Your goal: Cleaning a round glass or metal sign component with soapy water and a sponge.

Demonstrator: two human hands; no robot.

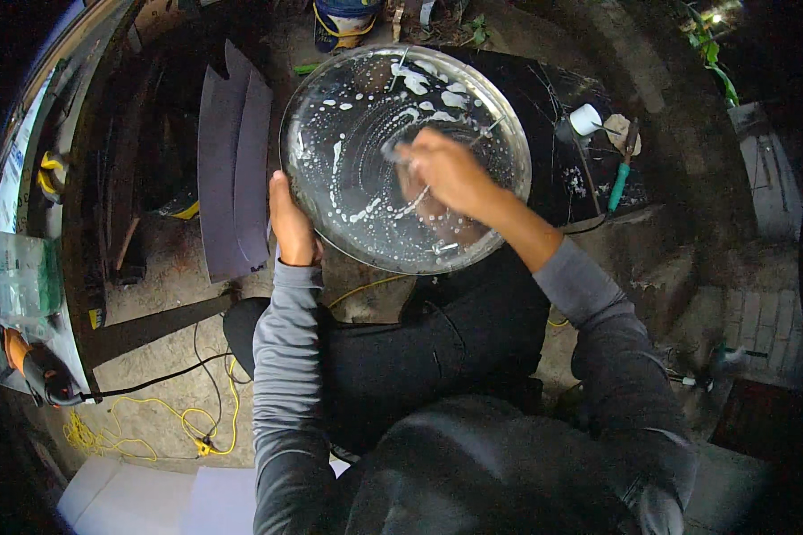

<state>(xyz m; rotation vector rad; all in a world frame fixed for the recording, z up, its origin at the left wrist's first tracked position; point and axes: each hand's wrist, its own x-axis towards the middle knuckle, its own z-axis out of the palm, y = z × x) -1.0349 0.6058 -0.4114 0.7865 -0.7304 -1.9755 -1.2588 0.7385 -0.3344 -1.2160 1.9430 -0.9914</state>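
A large, round, shiny metal disc (357,178) with a raised rim tilts in front of me, above my crossed legs. White foam and droplets lie on it in curved streaks, and a few short metal pins stick up near its edge. My left hand (293,223) grips the rim at the lower left, its fingers mostly behind the disc. Over the disc's middle, my right hand (451,176) is closed and slightly blurred. A small greyish piece shows at its fingertips against the foamy surface; its kind is too smeared to tell.
Dark grey curved sheets (232,169) stand left of the disc. To the right lie a teal-handled soldering iron (619,187) and a white cylinder (585,119). A blue bucket (343,20) is at the back. An orange-black power tool (37,367) and yellow cord (192,426) are at left.
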